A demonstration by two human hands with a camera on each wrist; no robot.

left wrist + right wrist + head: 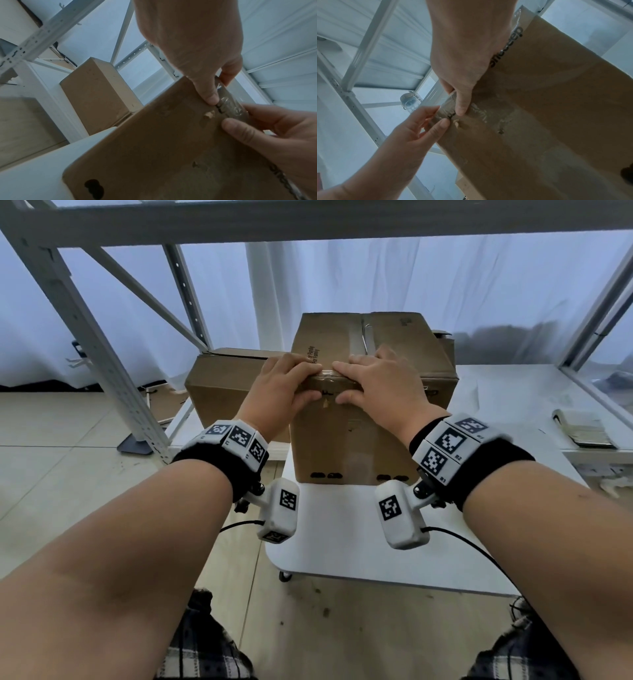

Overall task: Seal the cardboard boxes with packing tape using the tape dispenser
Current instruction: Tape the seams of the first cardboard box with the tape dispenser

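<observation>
On a small white table (342,542) stands a tall cardboard box (352,440), its top flaps closed and a strip of clear tape (359,337) running along the middle seam toward the near edge. Both hands rest on that near top edge, side by side and almost touching. The left hand (281,385) lies with its fingers bent over the corner of the edge onto the top, while its thumb presses against the front face just below; the right hand (383,381) mirrors it, fingers spread flat on the top and thumb down on the front. Between the two thumbs the tape end (229,106) folds over the edge onto the front face, wrinkled and shiny, and each thumb sits at one side of it, pressing it to the cardboard. Neither hand is closed around anything. Behind and to the left, a second, lower box (222,381) sits beside the first one, and another one shows partly behind at the right. A grey metal shelf frame (85,337) rises at the left, white curtains hang behind, and a stack of flat brown items (585,429) lies on a white surface at the far right.
</observation>
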